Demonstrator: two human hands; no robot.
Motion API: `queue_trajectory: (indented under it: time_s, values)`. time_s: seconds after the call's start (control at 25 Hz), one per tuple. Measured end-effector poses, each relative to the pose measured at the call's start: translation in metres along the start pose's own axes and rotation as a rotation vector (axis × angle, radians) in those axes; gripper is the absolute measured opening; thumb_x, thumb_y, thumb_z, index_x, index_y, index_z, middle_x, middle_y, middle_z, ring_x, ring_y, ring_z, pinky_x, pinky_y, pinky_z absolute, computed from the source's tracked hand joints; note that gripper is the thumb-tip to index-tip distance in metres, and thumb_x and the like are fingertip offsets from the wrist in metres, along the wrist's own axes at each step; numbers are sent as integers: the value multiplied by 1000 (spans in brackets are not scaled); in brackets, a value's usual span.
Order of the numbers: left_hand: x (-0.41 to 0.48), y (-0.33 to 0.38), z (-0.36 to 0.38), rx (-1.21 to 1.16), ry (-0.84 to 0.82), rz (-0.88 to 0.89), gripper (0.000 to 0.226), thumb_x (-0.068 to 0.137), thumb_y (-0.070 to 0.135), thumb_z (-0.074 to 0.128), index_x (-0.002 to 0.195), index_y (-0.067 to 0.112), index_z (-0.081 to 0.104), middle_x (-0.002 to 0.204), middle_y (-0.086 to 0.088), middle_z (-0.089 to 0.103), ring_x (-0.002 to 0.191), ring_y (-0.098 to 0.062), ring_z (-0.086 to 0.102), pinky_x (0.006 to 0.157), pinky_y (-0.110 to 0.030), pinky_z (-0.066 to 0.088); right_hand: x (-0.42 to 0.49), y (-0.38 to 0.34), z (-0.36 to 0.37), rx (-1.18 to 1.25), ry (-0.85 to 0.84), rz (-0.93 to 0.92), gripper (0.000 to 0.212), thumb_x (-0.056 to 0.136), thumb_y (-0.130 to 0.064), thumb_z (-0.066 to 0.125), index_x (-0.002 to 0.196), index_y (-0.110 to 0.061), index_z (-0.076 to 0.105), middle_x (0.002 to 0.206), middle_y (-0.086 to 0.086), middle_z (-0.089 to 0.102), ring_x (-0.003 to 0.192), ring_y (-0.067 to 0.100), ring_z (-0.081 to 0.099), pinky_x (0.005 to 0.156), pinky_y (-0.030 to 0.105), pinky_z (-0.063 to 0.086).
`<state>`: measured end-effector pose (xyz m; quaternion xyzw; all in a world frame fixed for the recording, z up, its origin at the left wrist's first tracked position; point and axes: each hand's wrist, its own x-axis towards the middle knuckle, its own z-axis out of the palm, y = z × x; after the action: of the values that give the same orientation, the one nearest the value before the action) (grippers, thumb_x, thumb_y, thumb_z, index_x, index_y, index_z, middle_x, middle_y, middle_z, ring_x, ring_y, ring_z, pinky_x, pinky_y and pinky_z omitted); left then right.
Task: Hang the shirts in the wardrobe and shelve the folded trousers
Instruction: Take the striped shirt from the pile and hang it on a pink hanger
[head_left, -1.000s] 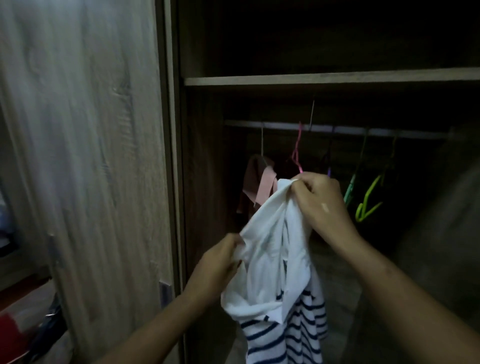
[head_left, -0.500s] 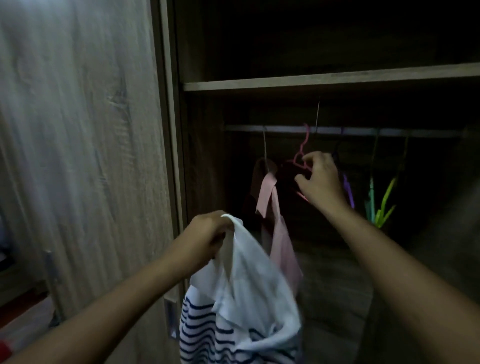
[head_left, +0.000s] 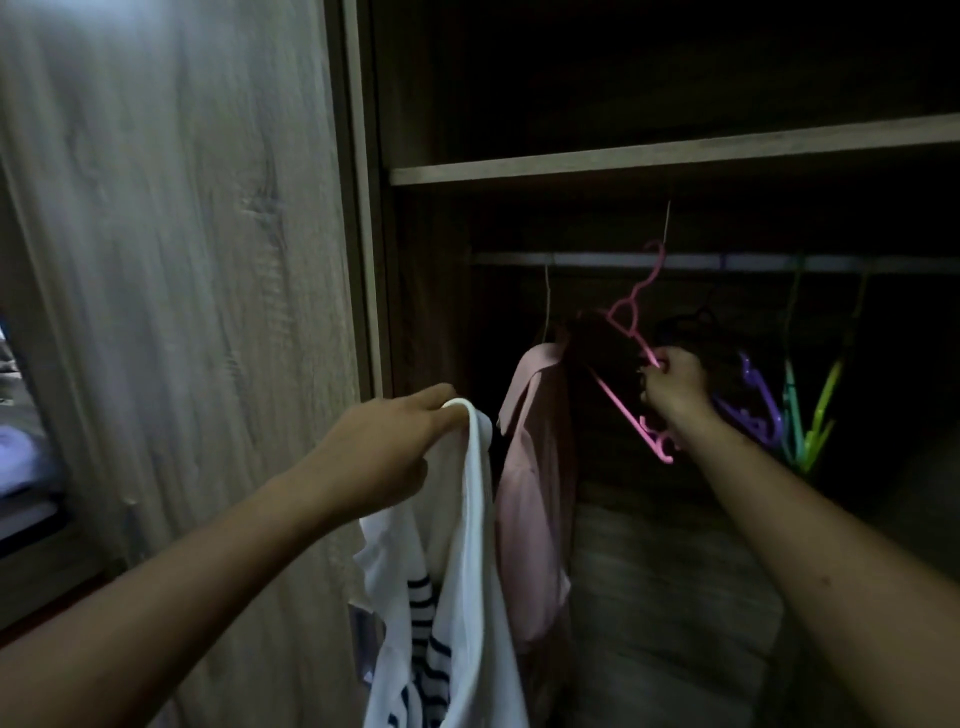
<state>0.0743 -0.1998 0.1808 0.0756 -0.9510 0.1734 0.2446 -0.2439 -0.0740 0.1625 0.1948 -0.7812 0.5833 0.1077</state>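
My left hand (head_left: 387, 447) grips a white shirt with dark stripes (head_left: 452, 597), which hangs down in front of the open wardrobe. Deeper inside, my right hand (head_left: 672, 387) is closed on a pink plastic hanger (head_left: 631, 332), tilted with its hook at the rail (head_left: 519, 259); whether the hook rests on the rail I cannot tell. A pink shirt (head_left: 535, 467) hangs from the rail on a thin wire hanger, between my two hands.
A purple hanger (head_left: 756, 400) and green ones (head_left: 810, 410) hang at the right of the rail. A wooden shelf (head_left: 649, 156) runs above. The wooden door (head_left: 182, 260) stands at the left, with folded cloth (head_left: 26, 462) beyond it.
My right hand let go of the striped shirt, reached up into the wardrobe and took hold of the pink hanger. My left hand now holds the shirt alone, raised slightly.
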Motion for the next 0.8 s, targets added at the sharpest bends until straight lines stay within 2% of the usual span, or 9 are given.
queue_trajectory:
  time_s: [0.08, 0.16, 0.24, 0.28, 0.36, 0.48, 0.56, 0.68, 0.8]
  values:
    - [8, -3, -1, -67, -92, -44, 50, 77, 3, 51, 120, 29, 53, 116, 6, 53, 85, -15, 59, 55, -28, 48, 3, 8, -2, -15, 6, -33, 27, 87, -1, 47, 107, -1, 64, 84, 10, 58, 78, 25, 56, 70, 35, 46]
    - [15, -4, 1, -138, -173, -66, 52, 77, 4, 51, 121, 31, 55, 118, 7, 54, 103, -16, 57, 74, -35, 53, 7, 7, -7, -49, 19, -58, 27, 88, -3, 47, 110, -1, 64, 88, 13, 61, 83, 26, 58, 69, 34, 46]
    - [20, -4, 3, -224, -231, -92, 51, 77, 3, 52, 121, 28, 58, 119, 6, 56, 110, -16, 55, 83, -34, 51, 12, -1, -11, -114, 25, -126, 28, 88, -3, 50, 113, -1, 63, 102, 21, 66, 97, 32, 61, 82, 37, 47]
    - [23, -3, 4, -278, -248, -111, 50, 78, 2, 52, 121, 26, 59, 119, 5, 57, 110, -15, 54, 83, -33, 50, 11, -5, -13, -130, 31, -160, 29, 88, -3, 51, 116, -1, 62, 109, 21, 65, 104, 34, 60, 87, 36, 46]
    - [27, -1, 4, -385, -265, -147, 48, 78, 2, 55, 120, 25, 59, 118, 4, 58, 106, -14, 55, 81, -30, 51, -1, -3, -15, -62, 45, -209, 30, 87, -1, 53, 116, -4, 60, 110, 19, 65, 101, 31, 60, 80, 28, 45]
    - [32, 3, 5, -574, -279, -225, 47, 79, -2, 55, 119, 21, 58, 107, 2, 57, 78, -9, 57, 59, -21, 49, -32, 36, -5, 149, -16, -207, 29, 85, 2, 54, 113, -7, 56, 93, 13, 64, 82, 23, 59, 57, 9, 43]
    - [35, 8, 6, -741, -311, -303, 46, 80, -6, 53, 119, 19, 56, 96, 5, 52, 67, -10, 56, 50, -18, 48, -51, 58, -2, 208, -60, -148, 26, 87, 2, 53, 112, -5, 55, 77, 7, 60, 70, 15, 58, 51, 10, 43]
    - [39, 16, 12, -936, -369, -423, 44, 83, -7, 51, 111, 27, 52, 102, 2, 49, 85, -18, 60, 61, -24, 54, -84, 53, -16, 262, -73, -157, 17, 93, -5, 47, 90, -12, 63, 61, 0, 51, 45, 0, 46, 43, 20, 37]
    - [46, 22, 19, -1046, -408, -492, 42, 85, -7, 51, 111, 26, 52, 114, -5, 51, 97, -22, 59, 70, -29, 57, -125, 23, -41, 502, -52, -206, 19, 95, -8, 47, 94, -16, 64, 56, -6, 48, 41, 0, 40, 38, 14, 29]
